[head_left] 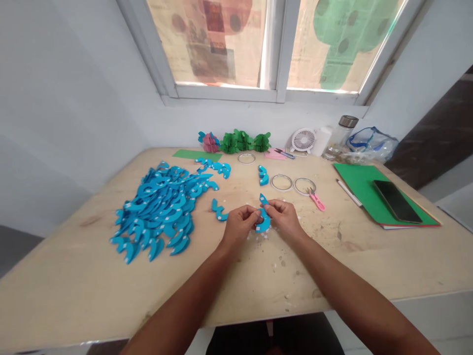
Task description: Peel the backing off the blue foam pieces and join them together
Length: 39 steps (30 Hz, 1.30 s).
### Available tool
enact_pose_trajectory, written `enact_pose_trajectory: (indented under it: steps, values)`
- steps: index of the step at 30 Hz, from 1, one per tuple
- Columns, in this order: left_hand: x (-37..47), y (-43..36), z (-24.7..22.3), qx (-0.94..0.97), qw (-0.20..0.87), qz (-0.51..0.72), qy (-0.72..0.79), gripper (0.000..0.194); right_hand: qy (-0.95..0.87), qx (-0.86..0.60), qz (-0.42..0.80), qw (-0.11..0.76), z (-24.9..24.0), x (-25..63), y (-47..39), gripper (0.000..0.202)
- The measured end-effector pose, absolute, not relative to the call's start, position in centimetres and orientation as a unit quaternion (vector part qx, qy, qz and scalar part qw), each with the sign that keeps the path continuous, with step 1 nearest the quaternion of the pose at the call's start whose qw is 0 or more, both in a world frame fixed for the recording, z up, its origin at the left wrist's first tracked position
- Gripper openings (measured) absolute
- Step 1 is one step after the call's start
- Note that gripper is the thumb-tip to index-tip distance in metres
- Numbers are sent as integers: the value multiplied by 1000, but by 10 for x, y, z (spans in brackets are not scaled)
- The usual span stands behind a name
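Near the middle of the table, my left hand [241, 223] and my right hand [284, 217] are close together, both with fingers closed on one curved blue paper piece [263, 226]. White squares dot the piece, and its pointed end sticks up between the hands. Just left of my left hand lies another blue wavy piece [219, 212]. A large heap of blue pieces [162, 202] covers the left part of the table. Beyond my hands are a small blue stack [263, 175] and more blue pieces [223, 170].
Tape rolls [282, 182] and pink-handled snips [317, 200] lie beyond my right hand. At right, a black phone [397, 201] rests on green sheets [354, 173] beside a white pen [349, 192]. A small fan [303, 141] and a bottle [342, 135] stand by the wall.
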<state>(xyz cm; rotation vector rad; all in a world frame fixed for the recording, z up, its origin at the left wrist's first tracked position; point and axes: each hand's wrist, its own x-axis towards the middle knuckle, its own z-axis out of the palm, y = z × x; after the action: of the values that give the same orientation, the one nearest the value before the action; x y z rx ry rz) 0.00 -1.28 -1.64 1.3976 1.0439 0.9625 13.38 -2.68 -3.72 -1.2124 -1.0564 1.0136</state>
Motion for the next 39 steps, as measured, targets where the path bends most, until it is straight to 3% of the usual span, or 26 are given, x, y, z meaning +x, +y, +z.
enact_pose_trajectory:
  steps: [3, 8, 11, 23, 39]
  values:
    - [-1, -13, -19, 611, 491, 432, 445, 19, -462, -530, 412, 579, -40, 135, -26, 24]
    - [-5, -15, -19, 694, 262, 504, 443, 16, -492, -528, 392, 571, -39, 134, -28, 25]
    - [-6, -16, -19, 737, 185, 495, 421, 15, -526, -523, 373, 558, -35, 132, -31, 25]
    - [-8, -11, -25, 756, 126, 474, 434, 14, -625, -527, 258, 514, -36, 132, -34, 22]
    - [-11, -10, -22, 758, 138, 457, 443, 15, -671, -510, 228, 488, -29, 131, -37, 23]
